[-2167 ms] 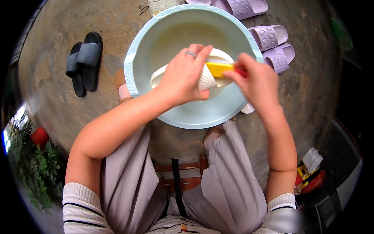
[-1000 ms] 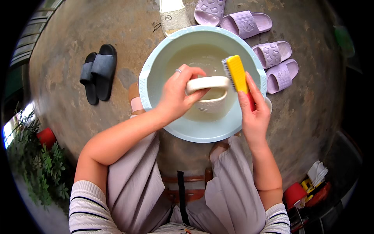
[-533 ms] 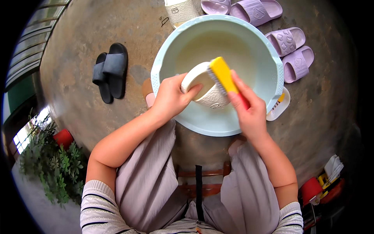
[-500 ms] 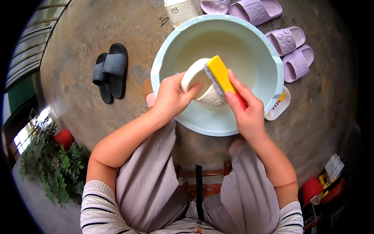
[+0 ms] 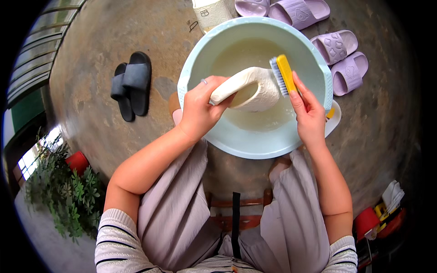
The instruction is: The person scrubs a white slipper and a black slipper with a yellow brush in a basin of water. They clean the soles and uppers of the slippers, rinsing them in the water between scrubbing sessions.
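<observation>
My left hand (image 5: 204,107) is closed around one end of a cream-white slide slipper (image 5: 260,93), which is tilted on its side above a pale blue basin (image 5: 185,73). Cloudy water (image 5: 248,49) lies in the basin below it. In my right hand (image 5: 310,113) is a scrubbing brush (image 5: 286,73) with a yellow back and grey bristles. Its bristles face left toward the slipper's strap, right at the strap's edge; I cannot tell whether they touch. The fingers of my right hand wrap the brush's handle and hide most of it.
Several lilac slides (image 5: 349,73) lie beyond the basin's far and right rim, with a white slide (image 5: 212,16) at its far left. A pair of black slides (image 5: 136,84) is on the floor to the left. A leafy plant (image 5: 68,195) stands at lower left, a red container (image 5: 366,223) at lower right.
The brush has moved right, off the strap's inner side, and turned more upright. My left hand has rolled the slipper, so its strap now points right, toward the bristles.
</observation>
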Tool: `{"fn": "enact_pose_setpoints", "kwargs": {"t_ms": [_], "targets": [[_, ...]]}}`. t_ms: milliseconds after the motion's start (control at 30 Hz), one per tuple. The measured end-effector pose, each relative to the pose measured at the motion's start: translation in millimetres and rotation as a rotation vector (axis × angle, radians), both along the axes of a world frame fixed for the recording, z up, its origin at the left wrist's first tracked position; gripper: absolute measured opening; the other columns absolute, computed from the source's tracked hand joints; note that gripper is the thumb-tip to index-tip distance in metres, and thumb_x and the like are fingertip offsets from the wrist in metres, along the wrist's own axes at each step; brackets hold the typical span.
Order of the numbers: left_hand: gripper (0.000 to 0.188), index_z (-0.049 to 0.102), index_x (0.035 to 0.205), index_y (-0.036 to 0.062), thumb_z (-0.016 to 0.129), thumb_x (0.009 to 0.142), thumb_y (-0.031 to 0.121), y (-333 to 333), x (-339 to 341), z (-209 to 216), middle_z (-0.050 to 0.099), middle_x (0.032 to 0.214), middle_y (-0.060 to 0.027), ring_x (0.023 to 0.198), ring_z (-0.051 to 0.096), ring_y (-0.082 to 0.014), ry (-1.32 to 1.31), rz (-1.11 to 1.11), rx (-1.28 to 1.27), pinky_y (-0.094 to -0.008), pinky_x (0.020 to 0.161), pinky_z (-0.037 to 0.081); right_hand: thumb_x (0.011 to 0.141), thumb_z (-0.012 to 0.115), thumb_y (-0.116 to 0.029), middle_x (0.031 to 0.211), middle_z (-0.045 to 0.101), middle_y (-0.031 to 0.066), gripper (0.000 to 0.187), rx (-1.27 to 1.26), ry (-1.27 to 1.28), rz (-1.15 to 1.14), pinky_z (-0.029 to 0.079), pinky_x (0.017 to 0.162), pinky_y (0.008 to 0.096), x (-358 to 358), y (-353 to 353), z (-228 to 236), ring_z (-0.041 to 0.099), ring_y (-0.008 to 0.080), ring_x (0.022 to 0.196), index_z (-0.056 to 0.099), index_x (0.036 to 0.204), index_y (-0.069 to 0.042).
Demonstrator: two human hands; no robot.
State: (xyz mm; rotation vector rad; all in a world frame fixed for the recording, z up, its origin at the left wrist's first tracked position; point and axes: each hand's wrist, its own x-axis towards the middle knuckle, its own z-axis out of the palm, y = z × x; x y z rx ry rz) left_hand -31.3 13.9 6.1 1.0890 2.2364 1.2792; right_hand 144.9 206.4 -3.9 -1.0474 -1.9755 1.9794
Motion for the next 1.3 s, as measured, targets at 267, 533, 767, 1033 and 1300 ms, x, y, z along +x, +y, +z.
{"fn": "enact_pose_setpoints", "kwargs": {"t_ms": [267, 533, 767, 1033, 1300], "targets": [[0.02, 0.07, 0.109, -0.0005, 0.075, 0.091, 0.006, -2, -7, -3, 0.071, 0.094, -0.0084, 0.081, 0.067, -0.0175, -0.089, 0.061, 0.015, -0.029, 0.074, 0.052, 0.101, 0.065, -0.015, 0.136, 0.066, 0.0143, 0.045, 0.158, 0.065, 0.015, 0.049, 0.1, 0.029, -8, -8, 3, 0.066, 0.0171, 0.117, 0.057, 0.143, -0.004], [0.031, 0.065, 0.122, -0.0026, 0.06, 0.104, 0.021, -12, -14, 6, 0.073, 0.107, -0.0116, 0.095, 0.072, -0.0185, -0.765, 0.398, -0.061, -0.033, 0.076, 0.062, 0.095, 0.071, -0.017, 0.119, 0.074, 0.0159, 0.043, 0.384, -0.043, -0.026, 0.055, 0.084, 0.0298, -2, 15, -12, 0.074, 0.0205, 0.097, 0.065, 0.137, -0.011], [0.049, 0.054, 0.137, 0.0007, 0.051, 0.107, 0.04, -2, -15, 8, 0.068, 0.123, -0.0127, 0.105, 0.071, -0.0211, -1.131, 0.303, -0.138, -0.0358, 0.081, 0.064, 0.087, 0.073, -0.016, 0.073, 0.063, 0.0035, 0.026, 0.836, 0.15, 0.274, 0.049, 0.056, 0.0383, -29, 6, 10, 0.064, 0.0251, 0.063, 0.075, 0.113, -0.019], [0.056, 0.05, 0.143, 0.0033, 0.048, 0.107, 0.046, -4, -24, 9, 0.066, 0.129, -0.012, 0.109, 0.07, -0.0214, -1.233, 0.295, -0.126, -0.0372, 0.084, 0.063, 0.083, 0.074, -0.015, 0.071, 0.067, 0.0067, 0.012, 0.828, 0.09, 0.12, 0.048, 0.056, 0.04, -31, 22, 29, 0.064, 0.0265, 0.06, 0.07, 0.093, -0.011], [0.055, 0.053, 0.139, 0.0031, 0.048, 0.107, 0.047, -2, -23, 15, 0.069, 0.122, -0.0112, 0.105, 0.071, -0.0201, -1.184, 0.236, -0.083, -0.0368, 0.083, 0.063, 0.087, 0.077, -0.023, 0.071, 0.069, 0.008, 0.018, 0.862, 0.062, 0.109, 0.049, 0.058, 0.0385, -26, 13, 24, 0.068, 0.0257, 0.061, 0.064, 0.089, -0.011]]}}
